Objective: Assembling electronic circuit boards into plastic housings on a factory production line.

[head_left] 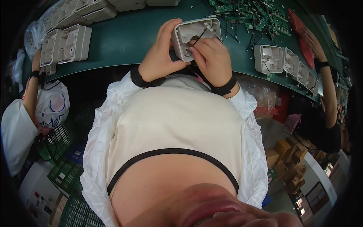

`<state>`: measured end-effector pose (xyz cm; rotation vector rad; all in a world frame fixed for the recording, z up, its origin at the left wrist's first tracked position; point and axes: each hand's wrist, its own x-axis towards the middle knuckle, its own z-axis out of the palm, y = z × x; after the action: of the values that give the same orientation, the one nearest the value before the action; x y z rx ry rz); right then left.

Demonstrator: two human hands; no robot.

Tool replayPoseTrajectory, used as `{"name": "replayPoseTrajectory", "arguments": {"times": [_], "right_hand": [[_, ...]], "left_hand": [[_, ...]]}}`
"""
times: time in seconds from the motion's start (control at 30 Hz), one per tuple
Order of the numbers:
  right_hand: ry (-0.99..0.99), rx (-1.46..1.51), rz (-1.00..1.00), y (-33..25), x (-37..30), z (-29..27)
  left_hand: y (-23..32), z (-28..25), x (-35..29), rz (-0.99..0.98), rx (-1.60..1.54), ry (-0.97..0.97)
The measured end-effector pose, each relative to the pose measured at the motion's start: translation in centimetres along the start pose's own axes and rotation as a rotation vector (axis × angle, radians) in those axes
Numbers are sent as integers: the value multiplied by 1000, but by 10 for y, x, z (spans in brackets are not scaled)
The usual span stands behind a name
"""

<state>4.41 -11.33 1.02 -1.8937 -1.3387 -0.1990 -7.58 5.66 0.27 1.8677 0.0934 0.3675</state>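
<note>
A light grey plastic housing point(185, 32), open side up, is held tilted above the near edge of the table. My left hand point(159, 56) grips it along its left side, thumb low and fingers behind the wall. Reaching into it from the right, my right hand point(213, 58) has thumb and fingers pinched together around a thin black cable point(200, 36). That cable curves up to a white connector point(208, 27) near the housing's far wall. A small brown round part shows beside the fingertips. My fingertips partly hide the lower inside of the housing.
Green circuit boards point(261, 17) with black leads lie heaped at the far right of the green table point(124, 41). More housings point(268, 58) line the right edge; others point(74, 43) are stacked left. Co-workers' arms point(331, 90) reach in at both sides. Green crates point(72, 178) stand below left.
</note>
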Motion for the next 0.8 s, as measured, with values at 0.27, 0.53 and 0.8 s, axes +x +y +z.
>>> {"name": "replayPoseTrajectory", "arguments": {"times": [0.27,0.53,0.8], "right_hand": [[222,28,305,-8,-3,-16],[179,-450,168,0,16,-35],[20,-50,461,-7,7,-42]], "left_hand": [[4,-4,2,-10,39,-47],[13,-6,4,-30,155,-28],[21,-11,3,-121,174,-31]]}}
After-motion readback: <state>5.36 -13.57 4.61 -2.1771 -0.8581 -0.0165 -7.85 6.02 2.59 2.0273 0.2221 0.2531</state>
